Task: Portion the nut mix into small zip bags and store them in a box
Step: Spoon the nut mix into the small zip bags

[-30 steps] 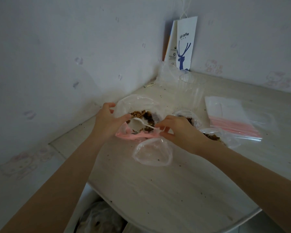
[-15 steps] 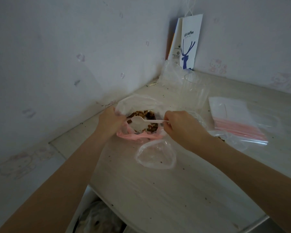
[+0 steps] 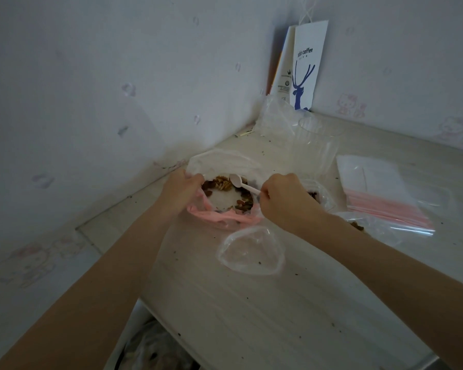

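A large clear bag with a pink zip edge (image 3: 219,216) lies open on the table near the left wall, with nut mix (image 3: 222,183) inside. My left hand (image 3: 179,192) grips the bag's left rim and holds it open. My right hand (image 3: 286,198) pinches the handle of a white plastic spoon (image 3: 238,181), whose bowl is over the nuts inside the bag. A small clear zip bag (image 3: 251,251) lies open and empty on the table in front of the big bag. A stack of small zip bags with pink strips (image 3: 380,193) lies to the right.
A clear plastic box (image 3: 316,145) stands behind the big bag, with crumpled clear plastic beside it. A white coffee paper bag (image 3: 305,68) leans in the wall corner. More nuts in clear plastic (image 3: 356,225) lie behind my right wrist. The table's front edge drops off at the lower left.
The spoon has swung from the bag's near side to the far side, over the nuts. My right hand moved slightly right and up. My left hand still holds the rim.
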